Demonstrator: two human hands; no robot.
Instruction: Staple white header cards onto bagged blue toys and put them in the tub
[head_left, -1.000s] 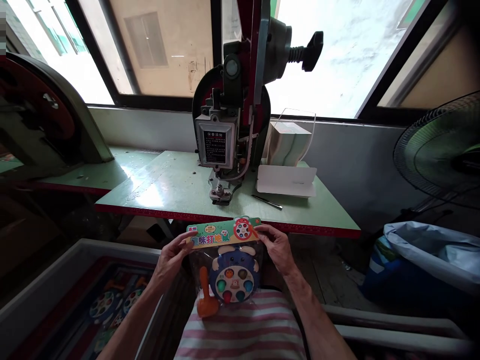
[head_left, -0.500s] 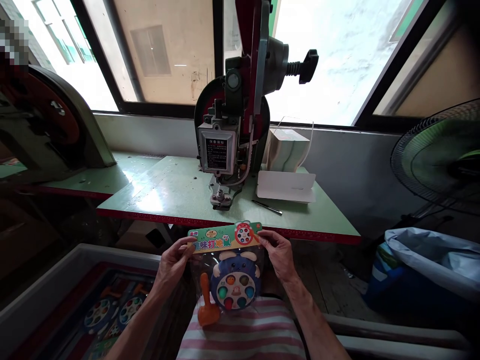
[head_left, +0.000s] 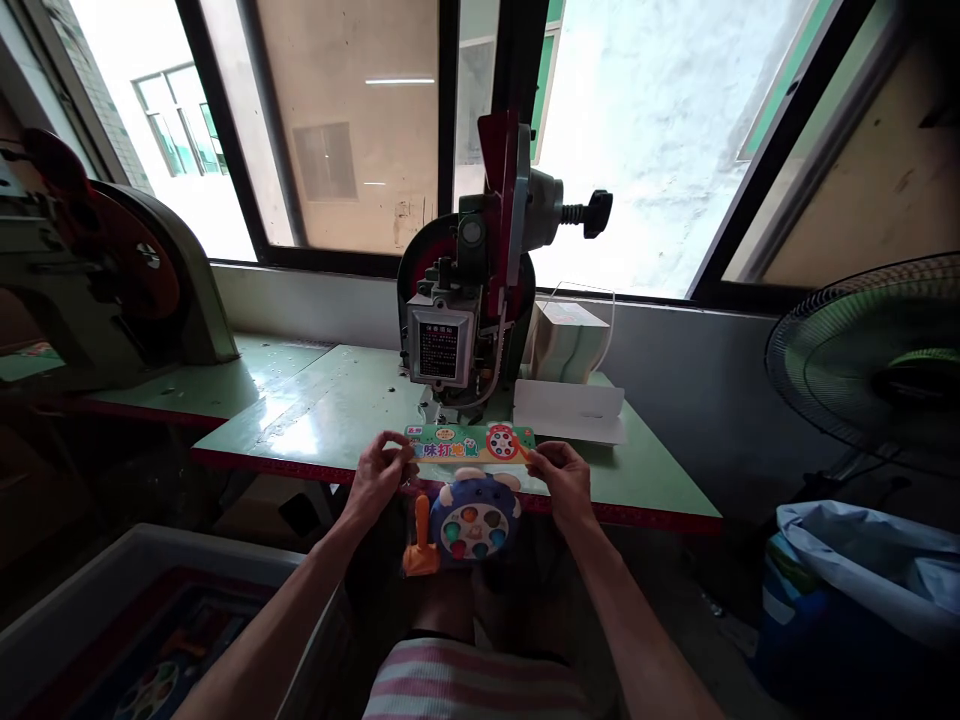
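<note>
Between my hands hangs a clear toy bag (head_left: 480, 515) topped by a printed header card (head_left: 469, 445). My left hand (head_left: 381, 470) pinches the card's left end; my right hand (head_left: 561, 478) pinches its right end. Inside the bag are a round blue toy (head_left: 476, 520) with coloured buttons and an orange toy hammer (head_left: 422, 540). The card's top edge lies at the foot of a stapling-type machine (head_left: 457, 345), covering its lower part. Whether card and machine touch, I cannot tell.
A second machine (head_left: 142, 260) stands at left on the green table (head_left: 315, 400). Right of the near machine are a white carton (head_left: 570, 405) and a strip roll (head_left: 570, 340). A grey bin (head_left: 142, 545) holds more toys. At right are a fan (head_left: 892, 370) and a lined blue bin (head_left: 817, 600).
Both hands have carried the bagged toy forward and up from over my lap to the machine's foot. The camera view has tilted upward.
</note>
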